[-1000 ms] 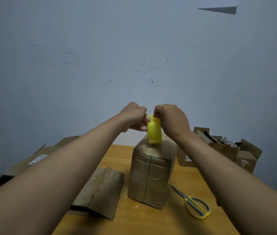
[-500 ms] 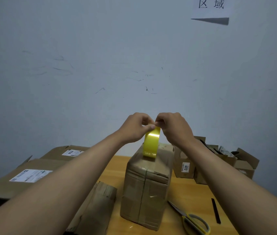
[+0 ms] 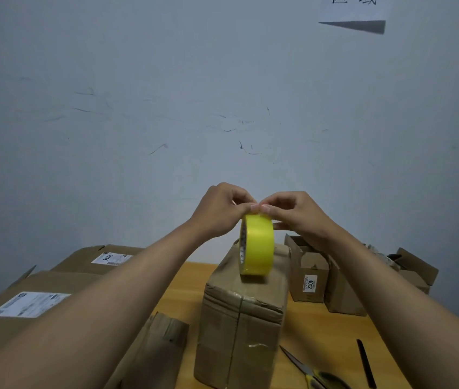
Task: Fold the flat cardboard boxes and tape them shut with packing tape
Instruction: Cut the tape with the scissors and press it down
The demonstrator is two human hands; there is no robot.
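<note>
A yellow roll of packing tape [image 3: 257, 245] stands on edge on top of a taped cardboard box [image 3: 239, 315] in the middle of the wooden table [image 3: 332, 332]. My left hand [image 3: 220, 210] and my right hand [image 3: 297, 213] both pinch the top of the roll, fingertips meeting there. A flat folded cardboard box [image 3: 155, 357] lies left of the upright box, partly hidden by my left forearm.
Yellow-handled scissors [image 3: 311, 373] lie at the front right, with a thin black strip [image 3: 365, 363] beside them. Open small boxes [image 3: 311, 273] stand at the back right. Large labelled boxes [image 3: 34, 301] fill the left side. A grey wall rises behind.
The roll has turned so its broad yellow face is toward me, and it now rests nearer the box's front edge. Both hands stay pinched at its top. The camera tilted down slightly.
</note>
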